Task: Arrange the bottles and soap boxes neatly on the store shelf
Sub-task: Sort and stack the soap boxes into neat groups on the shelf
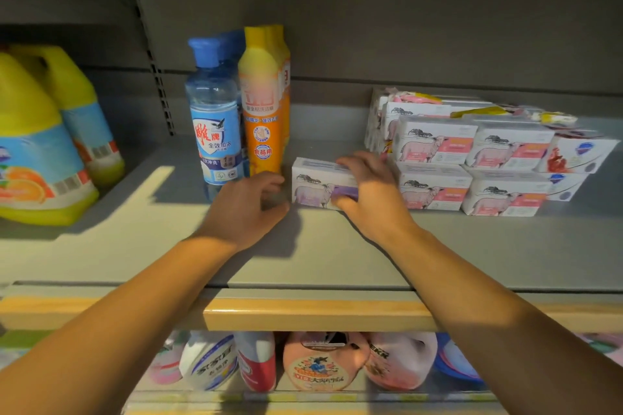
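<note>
Far left on the shelf (337, 253): two yellow jugs (37, 145), one behind the other. Next along, a blue-capped bottle (214, 118) upright, touching an orange bottle (263, 104) with more of each kind lined up behind. Left hand (249, 202) just in front of those bottles, fingers loosely curled, holding nothing, close to the left end of a purple soap box (317, 185) but seemingly not touching it. Right hand (367, 185) laid over the right half of that same box, fingers curled across the top and thumb at the front face, gripping it. Box flat on the shelf, between the bottles and the stacked pink soap boxes (472, 158), its right end hidden by the hand. Further right, a few red-printed boxes (580, 152) at an angle.

Likely step: squaring the purple box into the row. Best done by sliding, not lifting; front face flush with the pink stack's front; left hand ready as a stop at the free end, clear of the bottles to avoid tipping them.
</note>
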